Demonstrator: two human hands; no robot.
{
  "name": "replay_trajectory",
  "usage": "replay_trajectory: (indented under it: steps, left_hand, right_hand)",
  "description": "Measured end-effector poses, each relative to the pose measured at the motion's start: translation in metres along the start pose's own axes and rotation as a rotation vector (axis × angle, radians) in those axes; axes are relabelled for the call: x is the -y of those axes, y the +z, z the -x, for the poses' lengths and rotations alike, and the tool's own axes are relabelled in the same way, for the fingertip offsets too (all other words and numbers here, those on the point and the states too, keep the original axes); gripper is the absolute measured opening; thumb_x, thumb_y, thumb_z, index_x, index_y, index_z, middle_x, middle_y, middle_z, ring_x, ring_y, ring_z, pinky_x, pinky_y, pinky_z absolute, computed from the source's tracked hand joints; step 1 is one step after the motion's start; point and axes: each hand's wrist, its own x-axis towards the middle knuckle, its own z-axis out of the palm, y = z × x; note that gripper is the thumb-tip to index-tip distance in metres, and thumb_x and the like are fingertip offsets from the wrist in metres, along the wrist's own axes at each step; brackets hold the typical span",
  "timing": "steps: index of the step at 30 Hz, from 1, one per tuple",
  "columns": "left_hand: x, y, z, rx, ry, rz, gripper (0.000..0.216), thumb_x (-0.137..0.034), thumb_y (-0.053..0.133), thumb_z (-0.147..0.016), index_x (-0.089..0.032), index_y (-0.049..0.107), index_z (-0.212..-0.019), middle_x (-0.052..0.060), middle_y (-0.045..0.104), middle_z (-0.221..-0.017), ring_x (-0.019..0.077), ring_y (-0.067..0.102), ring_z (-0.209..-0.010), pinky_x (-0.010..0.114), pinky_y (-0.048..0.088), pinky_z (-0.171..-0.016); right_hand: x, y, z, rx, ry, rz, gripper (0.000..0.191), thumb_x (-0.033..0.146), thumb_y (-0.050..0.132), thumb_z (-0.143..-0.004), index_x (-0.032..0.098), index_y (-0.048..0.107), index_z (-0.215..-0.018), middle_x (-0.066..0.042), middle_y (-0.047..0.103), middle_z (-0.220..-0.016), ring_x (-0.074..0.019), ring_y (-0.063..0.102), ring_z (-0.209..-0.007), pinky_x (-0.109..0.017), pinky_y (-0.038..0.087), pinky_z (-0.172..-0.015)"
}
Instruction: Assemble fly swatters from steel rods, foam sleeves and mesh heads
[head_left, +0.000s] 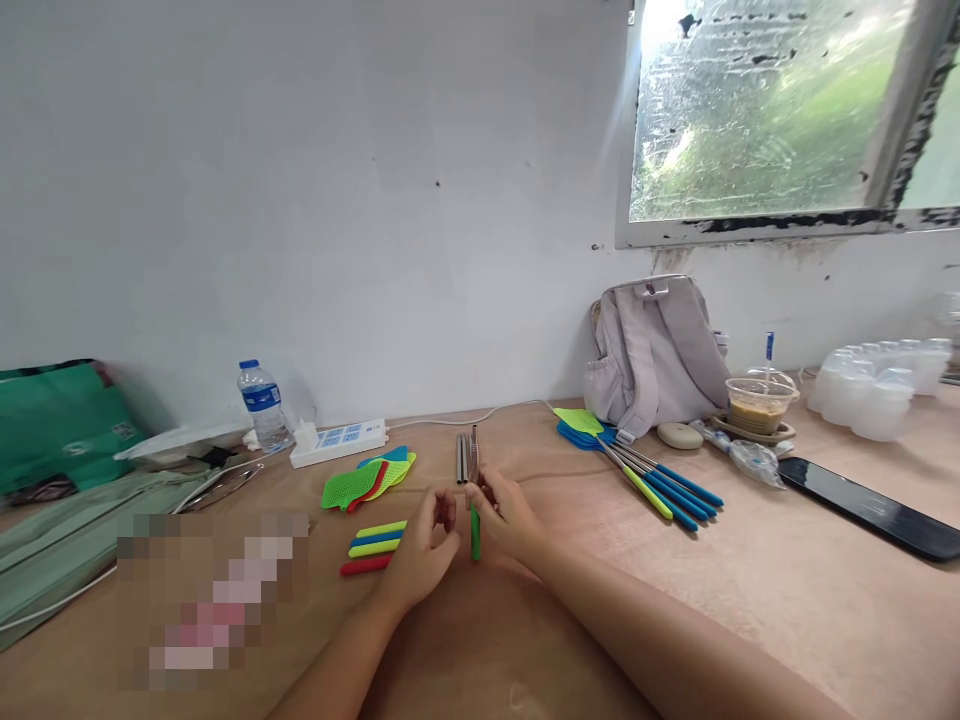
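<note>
Caution: the green handle point(475, 541) may twist or slip, because the right hand point(506, 512) appears to pinch it only at its far end, with the near end unsupported. The metal rods point(461, 463) just beyond the fingertips may roll if knocked by that hand. The handle points toward the wearer, its near part projecting past the right thumb and fingers, which are closed on it. The left hand point(426, 552), just beside it, has loosely curled, parted fingers with nothing visible between them.

Open tabletop point(465, 655) between forearms point(637, 610), loose handles point(377, 539) obstructing left, fly swatters point(649, 492) right
</note>
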Motion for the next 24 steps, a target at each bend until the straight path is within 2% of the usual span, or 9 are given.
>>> replay_trajectory:
  steps: [5,14,16,19,20,21,24]
  left_hand:
    - [0.004,0.001,-0.001,-0.058,-0.01,0.039,0.015,-0.011,0.041,-0.068,-0.021,0.038,-0.079,-0.003,0.039,-0.072,0.0107,0.043,-0.068,0.024,0.039,-0.067]
    - [0.007,-0.006,-0.003,-0.173,-0.005,0.056,0.01,-0.018,0.046,-0.071,-0.021,0.036,-0.072,-0.004,0.036,-0.067,0.0101,0.039,-0.063,0.023,0.036,-0.061]
    - [-0.004,-0.007,-0.002,-0.268,0.015,0.086,0.013,-0.02,0.047,-0.071,-0.021,0.034,-0.069,-0.005,0.034,-0.065,0.0095,0.037,-0.059,0.023,0.034,-0.056]
    - [-0.033,-0.001,0.006,-0.541,0.077,0.221,0.017,-0.022,0.048,-0.074,-0.022,0.032,-0.069,-0.004,0.033,-0.065,0.0093,0.037,-0.058,0.024,0.035,-0.054]
    - [-0.042,0.002,0.01,-0.591,0.094,0.285,0.015,-0.024,0.048,-0.075,-0.023,0.033,-0.071,-0.004,0.034,-0.066,0.01,0.041,-0.06,0.025,0.037,-0.056]
    - [-0.05,0.004,0.015,-0.567,0.11,0.329,0.011,-0.028,0.047,-0.077,-0.024,0.036,-0.075,-0.003,0.038,-0.068,0.0115,0.045,-0.064,0.027,0.039,-0.058]
    - [-0.056,-0.001,0.025,-0.321,0.072,0.336,0.019,-0.045,0.049,-0.075,-0.027,0.049,-0.083,0.002,0.052,-0.074,0.0189,0.055,-0.075,0.034,0.045,-0.06]
  right_hand:
    - [-0.001,0.0,-0.002,0.005,0.009,-0.023,0.019,0.033,0.039,-0.084,0.021,0.037,-0.07,0.005,0.039,-0.056,-0.0093,0.037,-0.051,-0.02,0.027,-0.046]
    - [0.004,0.002,0.001,0.06,0.002,-0.035,0.018,0.031,0.044,-0.082,0.021,0.037,-0.069,0.005,0.048,-0.057,-0.009,0.043,-0.051,-0.019,0.031,-0.049]
    - [0.002,0.002,0.0,0.06,0.015,-0.068,0.018,0.032,0.045,-0.082,0.021,0.038,-0.07,0.004,0.051,-0.058,-0.0092,0.046,-0.052,-0.019,0.033,-0.049]
    - [-0.002,0.0,-0.001,0.051,0.04,-0.104,0.019,0.033,0.045,-0.083,0.02,0.039,-0.07,0.003,0.054,-0.06,-0.0092,0.047,-0.052,-0.019,0.034,-0.049]
    - [-0.004,-0.001,-0.001,0.049,0.039,-0.11,0.019,0.033,0.045,-0.082,0.02,0.04,-0.07,0.003,0.054,-0.061,-0.0092,0.047,-0.052,-0.02,0.034,-0.049]
    - [-0.005,-0.001,0.0,0.042,0.038,-0.112,0.019,0.033,0.046,-0.082,0.02,0.04,-0.07,0.003,0.053,-0.06,-0.0091,0.046,-0.051,-0.02,0.033,-0.048]
    - [-0.011,-0.002,0.001,0.024,0.054,-0.152,0.019,0.033,0.046,-0.081,0.02,0.039,-0.069,0.004,0.048,-0.058,-0.009,0.044,-0.05,-0.02,0.032,-0.047]
